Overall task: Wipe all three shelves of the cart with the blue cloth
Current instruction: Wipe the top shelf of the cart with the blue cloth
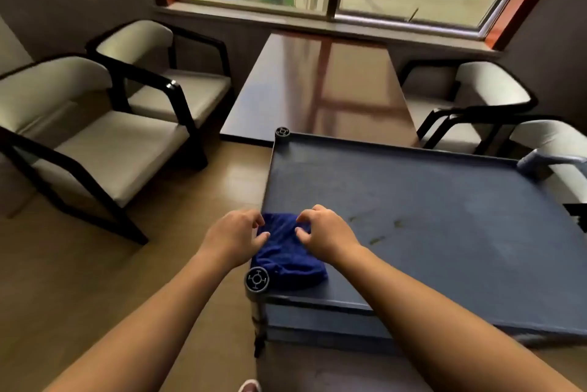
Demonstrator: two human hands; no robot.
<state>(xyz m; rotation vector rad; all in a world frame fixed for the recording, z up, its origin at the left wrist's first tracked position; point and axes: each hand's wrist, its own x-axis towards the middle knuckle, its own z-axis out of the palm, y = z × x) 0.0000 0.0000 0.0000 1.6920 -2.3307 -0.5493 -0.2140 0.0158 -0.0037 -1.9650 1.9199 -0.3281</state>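
A crumpled blue cloth [287,256] lies on the near left corner of the cart's dark grey top shelf [428,217]. My left hand [233,234] is at the cloth's left edge, fingers curled, thumb touching the fabric. My right hand [324,231] hovers over the cloth's upper right part with fingers bent down onto it. Neither hand has a clear grip. A few small dirt marks [378,239] show on the shelf right of my right hand. The lower shelves are hidden under the top one.
A glossy brown table [320,87] stands just beyond the cart, under a window. Two cream armchairs [104,144] sit at the left, two more [476,96] at the right. The cart's handle [546,161] is at its far right corner. Wooden floor lies to the left.
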